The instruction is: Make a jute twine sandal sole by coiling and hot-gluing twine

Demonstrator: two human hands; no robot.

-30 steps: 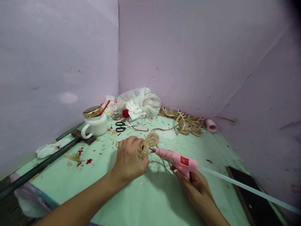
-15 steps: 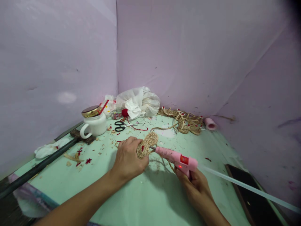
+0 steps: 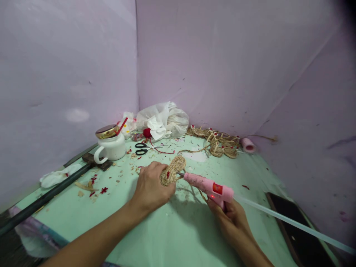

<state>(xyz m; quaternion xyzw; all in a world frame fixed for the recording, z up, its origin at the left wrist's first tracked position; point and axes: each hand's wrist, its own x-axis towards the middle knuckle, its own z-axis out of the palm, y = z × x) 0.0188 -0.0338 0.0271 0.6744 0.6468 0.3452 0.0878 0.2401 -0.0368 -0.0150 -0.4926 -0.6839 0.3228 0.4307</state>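
Note:
My left hand (image 3: 154,184) is closed around a coiled twine piece (image 3: 174,167), shaped like a small shoe sole with a red spot near its lower end. A loose strand of twine (image 3: 191,150) runs from its top toward the back of the table. In my right hand (image 3: 232,218) is a pink glue gun (image 3: 208,186), its red light lit and a long clear glue stick (image 3: 289,218) trailing from its rear. The gun's metal nozzle is at the right edge of the coil; whether it touches I cannot tell.
On the left stand a lidded white mug (image 3: 111,147) and a long-handled hammer (image 3: 52,194). Black-handled scissors (image 3: 141,149), a plastic bag (image 3: 167,118) and finished twine pieces (image 3: 219,142) lie farther back. A pink roll (image 3: 248,145) and a phone (image 3: 300,230) are at right.
Almost nothing differs. The view has shifted very slightly, and both hands keep their hold with the nozzle still at the coil's edge.

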